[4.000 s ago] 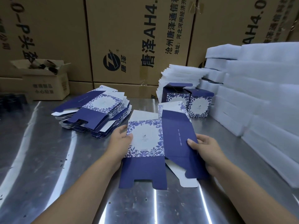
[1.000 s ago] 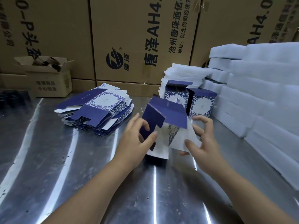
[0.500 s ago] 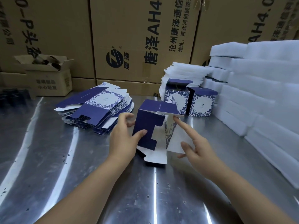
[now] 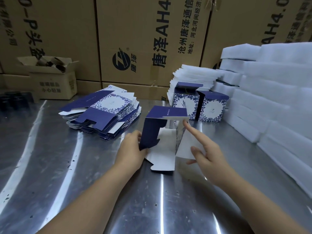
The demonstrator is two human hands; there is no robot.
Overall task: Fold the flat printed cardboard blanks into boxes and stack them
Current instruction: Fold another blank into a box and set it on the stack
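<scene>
A half-formed navy and white floral box [image 4: 166, 132] lies on its side on the steel table [image 4: 67, 166], its open end and loose flaps toward me. My left hand [image 4: 133, 149] holds its navy left flap between thumb and fingers. My right hand [image 4: 206, 149] has its index finger stretched out against the white right flap, with the thumb near that flap's lower edge. A pile of flat printed blanks [image 4: 104, 115] lies at the left. Two folded boxes [image 4: 199, 102] stand side by side behind.
White foam sheets [image 4: 270, 98] are stacked along the right side and behind the folded boxes. Large brown cartons [image 4: 152, 39] wall off the back. A small open carton [image 4: 52, 78] sits at the back left.
The flat blank from four seconds ago has been opened into a box shape. Over the last second it came down onto the table and my right index finger stretched onto the right flap.
</scene>
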